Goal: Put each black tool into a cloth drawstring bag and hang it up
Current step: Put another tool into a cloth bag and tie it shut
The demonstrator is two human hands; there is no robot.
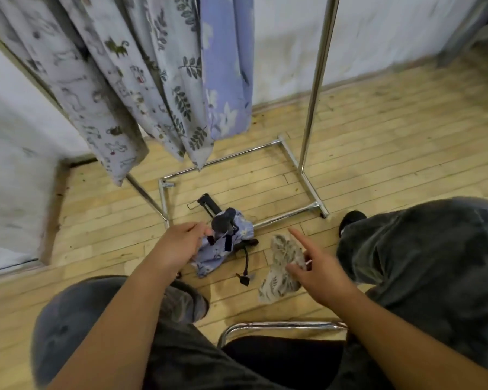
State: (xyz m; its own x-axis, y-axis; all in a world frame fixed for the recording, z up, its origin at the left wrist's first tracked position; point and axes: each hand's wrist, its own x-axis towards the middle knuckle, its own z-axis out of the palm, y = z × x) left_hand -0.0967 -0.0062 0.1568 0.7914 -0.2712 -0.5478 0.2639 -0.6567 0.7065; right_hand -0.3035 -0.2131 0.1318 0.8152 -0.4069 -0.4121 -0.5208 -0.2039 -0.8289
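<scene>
Black tool (pixel 223 222) on the floor (pixel 378 153), seemingly partly inside blue floral bag (pixel 221 253). Left hand (pixel 181 243) fingers pinch bag's edge. Right hand (pixel 319 268) pinches leaf-print bag (pixel 282 266), forefinger straight. Advice: hold mouth wide, seat tool fully before cinching.

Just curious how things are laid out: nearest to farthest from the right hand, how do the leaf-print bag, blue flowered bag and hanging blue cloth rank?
From the right hand:
1. Leaf-print bag, held in that hand itself.
2. Blue flowered bag, on the floor to its left, gripped by the left hand.
3. Hanging blue cloth, far beyond both, up on the rack.
</scene>
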